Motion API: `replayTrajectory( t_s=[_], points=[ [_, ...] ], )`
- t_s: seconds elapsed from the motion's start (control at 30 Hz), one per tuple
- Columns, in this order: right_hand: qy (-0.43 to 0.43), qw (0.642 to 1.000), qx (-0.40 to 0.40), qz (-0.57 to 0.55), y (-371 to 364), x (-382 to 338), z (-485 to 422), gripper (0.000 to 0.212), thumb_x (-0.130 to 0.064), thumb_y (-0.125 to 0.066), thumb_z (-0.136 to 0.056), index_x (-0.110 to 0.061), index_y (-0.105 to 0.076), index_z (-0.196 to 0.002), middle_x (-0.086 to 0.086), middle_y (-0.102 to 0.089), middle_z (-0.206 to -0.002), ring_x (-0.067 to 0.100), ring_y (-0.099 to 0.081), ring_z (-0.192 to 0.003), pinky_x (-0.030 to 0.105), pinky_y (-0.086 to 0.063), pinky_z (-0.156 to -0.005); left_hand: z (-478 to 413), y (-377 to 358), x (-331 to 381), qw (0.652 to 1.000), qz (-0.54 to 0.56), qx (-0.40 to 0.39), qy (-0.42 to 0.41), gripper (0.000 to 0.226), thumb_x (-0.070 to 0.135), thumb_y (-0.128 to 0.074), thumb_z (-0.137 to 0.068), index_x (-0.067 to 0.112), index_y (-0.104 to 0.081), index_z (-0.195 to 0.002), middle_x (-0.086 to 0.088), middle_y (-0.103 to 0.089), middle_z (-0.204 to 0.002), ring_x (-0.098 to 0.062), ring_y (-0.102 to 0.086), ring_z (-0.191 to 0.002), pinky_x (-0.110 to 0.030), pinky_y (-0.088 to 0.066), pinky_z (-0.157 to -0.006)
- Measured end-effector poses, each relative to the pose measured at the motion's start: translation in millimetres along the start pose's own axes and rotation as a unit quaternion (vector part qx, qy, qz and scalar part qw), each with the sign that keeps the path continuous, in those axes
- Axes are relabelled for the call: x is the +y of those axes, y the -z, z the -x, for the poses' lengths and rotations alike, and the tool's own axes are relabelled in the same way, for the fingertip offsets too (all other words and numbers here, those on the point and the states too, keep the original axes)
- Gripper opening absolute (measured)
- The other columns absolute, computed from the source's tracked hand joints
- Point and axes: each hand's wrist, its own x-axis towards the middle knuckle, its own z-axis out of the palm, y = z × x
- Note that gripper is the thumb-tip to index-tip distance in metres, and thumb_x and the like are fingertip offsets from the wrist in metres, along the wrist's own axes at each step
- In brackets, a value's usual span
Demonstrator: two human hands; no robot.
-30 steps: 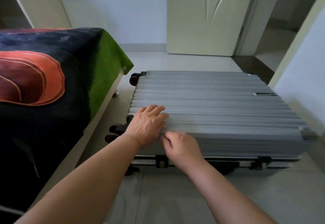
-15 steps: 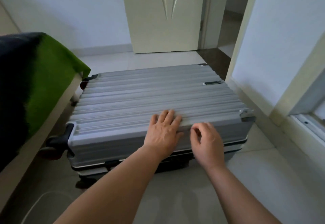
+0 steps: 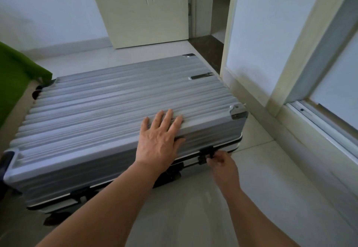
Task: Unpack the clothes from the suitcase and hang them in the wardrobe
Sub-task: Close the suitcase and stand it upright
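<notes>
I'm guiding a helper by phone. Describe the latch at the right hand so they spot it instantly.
The grey ribbed suitcase lies flat on the floor; look along its near side seam. The black latch sits toward that seam's right end, near the metal corner guard. Unlike the left latch, it is pinched by the right hand.

You were in a home bedroom, green bed cover at your left, cream panelled door ahead, tiled floor, sliding window track at your right.
</notes>
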Motion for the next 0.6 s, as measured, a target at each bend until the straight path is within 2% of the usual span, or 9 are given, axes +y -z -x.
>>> replayTrajectory(
  t_s=[0.1,0.27,0.37,0.43,0.53,0.6],
  points=[
    [0.003,1.0,-0.004,-0.008,2,6,-8,0.017,-0.013,-0.07,-0.082,-0.018,-0.059,-0.094,0.002,-0.064,-0.091,0.018,-0.061,-0.09,0.023,-0.041,-0.076,-1,-4,1,1.0,-0.002,0.015,0.004,0.055,0.048,-0.05,-0.086,0.026,-0.043,-0.136,-0.005,-0.042,-0.146,-0.029,-0.038,-0.135,-0.053,-0.031,-0.107],
    [0.028,0.999,-0.011,0.027,8,8,-20,0.016,-0.017,-0.075,-0.078,-0.013,-0.066,-0.091,0.003,-0.066,-0.086,0.017,-0.06,-0.081,0.018,-0.04,-0.063,0,-3,2,1.0,0.004,0.025,0.007,0.054,0.045,-0.054,-0.086,0.024,-0.045,-0.135,-0.007,-0.044,-0.145,-0.029,-0.039,-0.134,-0.055,-0.032,-0.106],
    [0.088,0.983,-0.008,0.158,10,12,-23,0.015,-0.028,-0.068,-0.084,-0.013,-0.069,-0.087,-0.002,-0.061,-0.076,0.017,-0.058,-0.075,0.026,-0.036,-0.061,1,-4,3,0.999,0.005,0.031,0.01,0.055,0.044,-0.055,-0.086,0.024,-0.044,-0.136,-0.006,-0.042,-0.146,-0.029,-0.038,-0.135,-0.055,-0.03,-0.107],
    [0.122,0.962,-0.001,0.243,7,18,-22,0.025,-0.036,-0.059,-0.09,-0.012,-0.068,-0.087,0.002,-0.06,-0.077,0.023,-0.06,-0.077,0.029,-0.037,-0.062,1,-4,3,0.999,0.007,0.033,0.009,0.054,0.044,-0.056,-0.085,0.024,-0.045,-0.135,-0.006,-0.044,-0.145,-0.029,-0.039,-0.134,-0.055,-0.032,-0.106],
    [0.178,0.934,0.019,0.309,4,25,-25,0.031,-0.039,-0.052,-0.093,-0.014,-0.069,-0.093,0.008,-0.067,-0.089,0.028,-0.064,-0.083,0.032,-0.04,-0.067,0,-3,4,0.999,0.009,0.034,0.01,0.054,0.041,-0.059,-0.083,0.023,-0.048,-0.133,-0.006,-0.047,-0.142,-0.029,-0.043,-0.132,-0.055,-0.034,-0.103],
    [0.217,0.914,0.021,0.341,6,24,-28,0.045,-0.052,-0.043,-0.091,-0.017,-0.071,-0.091,0.006,-0.068,-0.084,0.027,-0.066,-0.076,0.032,-0.042,-0.062,-1,-2,4,0.999,0.008,0.039,0.011,0.055,0.04,-0.062,-0.081,0.023,-0.05,-0.131,-0.006,-0.05,-0.139,-0.03,-0.045,-0.129,-0.055,-0.037,-0.102]
  ],
)
